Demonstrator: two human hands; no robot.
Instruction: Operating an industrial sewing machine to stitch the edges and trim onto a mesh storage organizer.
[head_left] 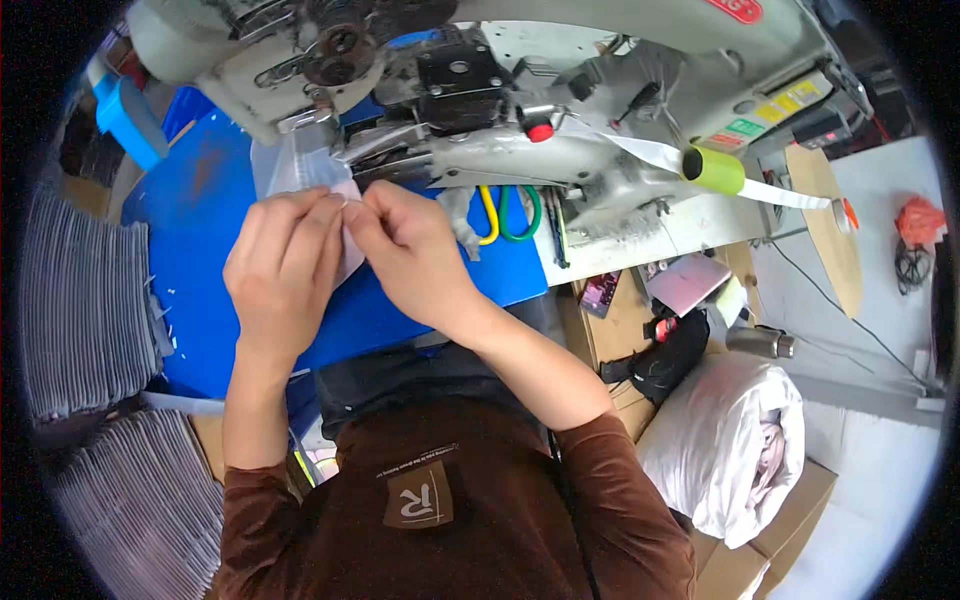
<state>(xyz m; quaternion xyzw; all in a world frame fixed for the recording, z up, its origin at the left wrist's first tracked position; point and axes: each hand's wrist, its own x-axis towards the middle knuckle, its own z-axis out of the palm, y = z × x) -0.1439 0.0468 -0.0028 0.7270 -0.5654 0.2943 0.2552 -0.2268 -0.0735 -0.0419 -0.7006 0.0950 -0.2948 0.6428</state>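
My left hand and my right hand meet over the blue work surface, just in front of a sewing machine. Both are closed, thumbs and fingertips pinching the edge of a pale pinkish-white piece of thin fabric. Some of it hangs below the fingers, while my hands cover the rest. Beyond my left fingers, a translucent whitish sheet reaches up to the machine's presser foot. Scissors with yellow and green handles lie right of my right hand.
Tall stacks of thin grey pieces stand at the left. A light blue plastic holder is at the far left. White tape runs from the machine past a lime-green roll. A phone, a metal bottle and a white bundle sit at the right.
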